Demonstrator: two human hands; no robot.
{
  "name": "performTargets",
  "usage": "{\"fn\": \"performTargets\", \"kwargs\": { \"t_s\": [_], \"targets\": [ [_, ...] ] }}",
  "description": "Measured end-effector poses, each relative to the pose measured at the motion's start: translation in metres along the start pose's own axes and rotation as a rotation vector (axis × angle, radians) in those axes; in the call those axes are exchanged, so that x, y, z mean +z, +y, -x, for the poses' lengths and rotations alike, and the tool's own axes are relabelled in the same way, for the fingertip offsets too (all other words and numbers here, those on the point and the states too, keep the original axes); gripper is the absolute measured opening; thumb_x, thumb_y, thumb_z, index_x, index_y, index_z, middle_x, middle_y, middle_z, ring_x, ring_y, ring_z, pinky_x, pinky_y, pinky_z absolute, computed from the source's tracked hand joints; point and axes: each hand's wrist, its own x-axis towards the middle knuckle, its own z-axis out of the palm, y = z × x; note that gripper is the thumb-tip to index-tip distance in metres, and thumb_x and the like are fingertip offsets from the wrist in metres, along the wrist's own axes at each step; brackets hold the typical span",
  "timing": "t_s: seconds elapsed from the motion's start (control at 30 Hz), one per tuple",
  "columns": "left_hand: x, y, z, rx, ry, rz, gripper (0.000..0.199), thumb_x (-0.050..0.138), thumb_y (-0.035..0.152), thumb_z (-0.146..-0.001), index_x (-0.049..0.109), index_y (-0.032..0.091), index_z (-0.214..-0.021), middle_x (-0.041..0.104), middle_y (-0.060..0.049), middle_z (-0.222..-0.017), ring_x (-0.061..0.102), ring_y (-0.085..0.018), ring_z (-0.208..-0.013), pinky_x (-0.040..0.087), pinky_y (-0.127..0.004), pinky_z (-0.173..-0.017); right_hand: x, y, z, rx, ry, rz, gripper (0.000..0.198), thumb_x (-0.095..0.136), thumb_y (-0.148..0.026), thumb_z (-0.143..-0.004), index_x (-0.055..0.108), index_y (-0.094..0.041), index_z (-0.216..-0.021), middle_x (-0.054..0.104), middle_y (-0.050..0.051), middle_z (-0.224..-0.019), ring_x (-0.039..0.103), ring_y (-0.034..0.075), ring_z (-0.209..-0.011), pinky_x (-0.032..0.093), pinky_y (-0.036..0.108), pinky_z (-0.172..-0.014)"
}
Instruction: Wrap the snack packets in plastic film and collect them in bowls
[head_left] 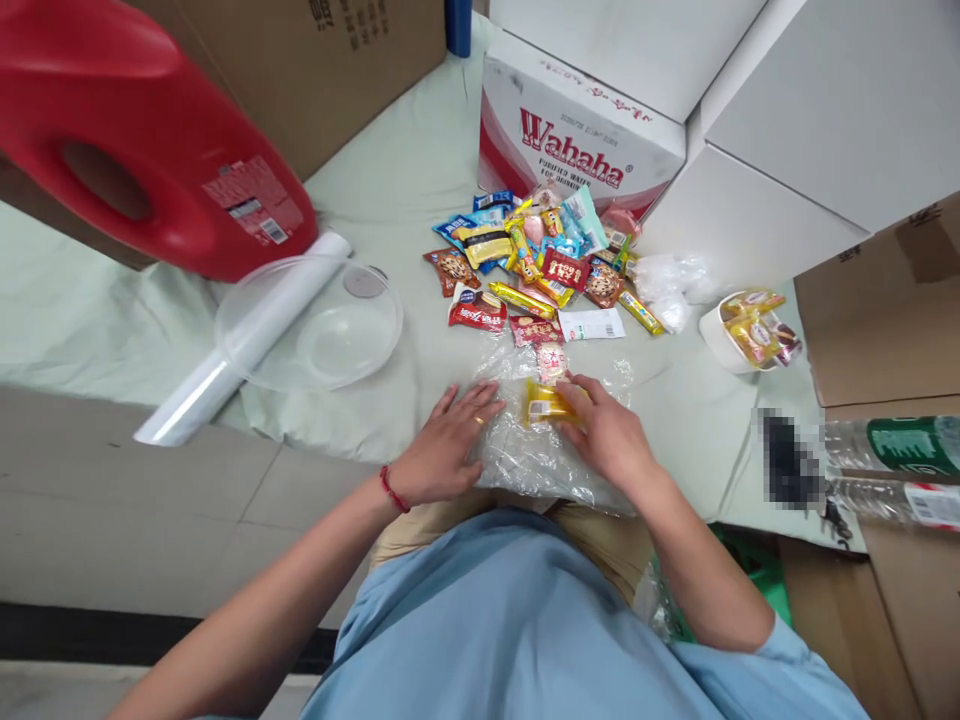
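Note:
A sheet of clear plastic film point(510, 455) lies at the table's front edge. My left hand point(446, 445) rests flat on its left side, fingers spread. Between the fingers and thumb of my right hand point(604, 430) is a small yellow snack packet point(544, 402), held over the film. Just beyond it, a round pinkish-white packet point(551, 362) touches the film's far part. Behind that spreads a pile of wrapped snacks point(525, 250) in red, blue, brown and yellow wrappers, with a white packet point(592, 324) at its near side.
On the left, a clear plastic bowl point(352, 375) overlaps a white roll of film point(180, 405), beside a large red jug point(247, 215). A Wahaha carton point(577, 135) stands behind the pile. To the right are crumpled clear plastic point(675, 285), a white cup point(716, 335) of snacks and plastic bottles point(870, 495).

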Motion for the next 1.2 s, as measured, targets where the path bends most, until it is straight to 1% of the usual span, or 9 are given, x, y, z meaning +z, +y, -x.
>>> {"fn": "performTargets", "kwargs": {
  "t_s": [0.2,0.37,0.47,0.57,0.67,0.77,0.87,1.0,1.2],
  "targets": [
    [0.001,-0.002,-0.001,0.007,-0.026,0.026,0.091,0.062,0.018,-0.074,0.032,0.018,-0.159,0.024,-0.017,-0.172,0.019,-0.031,-0.161,0.008,-0.062,-0.13,0.028,-0.006,0.009,-0.088,0.259,0.032,0.058,0.052,-0.035,-0.104,0.041,-0.024,-0.159,0.042,0.015,-0.162,0.045,0.035,-0.141,0.041,0.057,-0.115],
    [0.001,-0.001,0.001,0.01,0.004,0.045,0.089,0.059,0.017,-0.074,0.032,0.017,-0.159,0.024,-0.016,-0.172,0.018,-0.03,-0.162,0.008,-0.061,-0.13,0.06,-0.018,0.012,-0.113,0.115,0.053,0.07,0.042,-0.04,-0.107,0.012,-0.024,-0.168,0.035,0.014,-0.168,0.026,0.034,-0.157,0.018,0.068,-0.124],
    [0.0,-0.003,0.008,0.036,0.102,0.096,0.085,0.052,0.012,-0.073,0.038,0.018,-0.157,0.026,-0.013,-0.172,0.02,-0.026,-0.161,0.012,-0.058,-0.131,0.053,-0.015,0.02,-0.093,0.159,-0.031,0.072,0.042,-0.041,-0.107,0.008,-0.024,-0.169,0.03,0.015,-0.17,0.025,0.033,-0.158,0.02,0.067,-0.125],
    [0.0,-0.01,0.018,0.069,0.171,0.145,0.077,0.046,0.006,-0.071,0.052,0.023,-0.145,0.04,-0.007,-0.167,0.026,-0.023,-0.16,0.017,-0.056,-0.13,0.026,0.002,0.042,-0.118,0.288,-0.179,0.067,0.048,-0.038,-0.105,0.021,-0.028,-0.166,0.041,0.015,-0.162,0.038,0.031,-0.151,0.036,0.059,-0.121],
    [0.001,-0.018,0.025,0.067,0.154,0.111,0.069,0.044,0.003,-0.071,0.061,0.023,-0.135,0.056,-0.006,-0.156,0.04,-0.021,-0.153,0.02,-0.056,-0.13,0.012,0.026,0.074,-0.186,0.232,-0.243,0.065,0.06,-0.04,-0.101,0.036,-0.029,-0.16,0.054,0.015,-0.148,0.052,0.032,-0.138,0.049,0.055,-0.112],
    [0.001,-0.02,0.028,0.061,0.127,0.04,0.069,0.045,0.003,-0.075,0.058,0.021,-0.14,0.055,-0.008,-0.156,0.043,-0.022,-0.151,0.02,-0.056,-0.13,0.027,0.042,0.104,-0.218,0.088,-0.184,0.072,0.069,-0.041,-0.095,0.039,-0.028,-0.159,0.053,0.017,-0.15,0.052,0.034,-0.137,0.052,0.057,-0.108],
    [-0.001,-0.018,0.028,0.111,0.097,0.009,0.062,0.055,0.015,-0.085,0.055,0.023,-0.146,0.048,-0.011,-0.162,0.04,-0.027,-0.153,0.018,-0.059,-0.129,0.049,0.05,0.119,-0.211,0.109,-0.159,0.05,0.062,-0.025,-0.099,0.054,-0.029,-0.149,0.055,0.015,-0.149,0.055,0.031,-0.134,0.054,0.055,-0.105],
    [-0.003,-0.017,0.025,0.092,0.121,0.042,0.027,0.057,0.036,-0.097,0.074,0.027,-0.116,0.057,-0.009,-0.155,0.05,-0.029,-0.145,0.02,-0.06,-0.128,0.043,0.051,0.109,-0.212,0.147,-0.295,0.033,0.055,-0.018,-0.101,0.071,-0.029,-0.126,0.065,0.012,-0.138,0.063,0.026,-0.125,0.057,0.048,-0.1],
    [-0.008,-0.017,0.003,-0.081,0.368,0.333,0.03,0.048,0.042,-0.101,0.071,0.025,-0.093,0.077,-0.007,-0.119,0.065,-0.024,-0.125,0.044,-0.05,-0.116,-0.01,0.062,0.052,-0.162,0.125,-0.454,0.025,0.055,-0.032,-0.102,0.077,-0.024,-0.113,0.072,0.011,-0.121,0.07,0.023,-0.112,0.058,0.038,-0.097]
  ]
}}
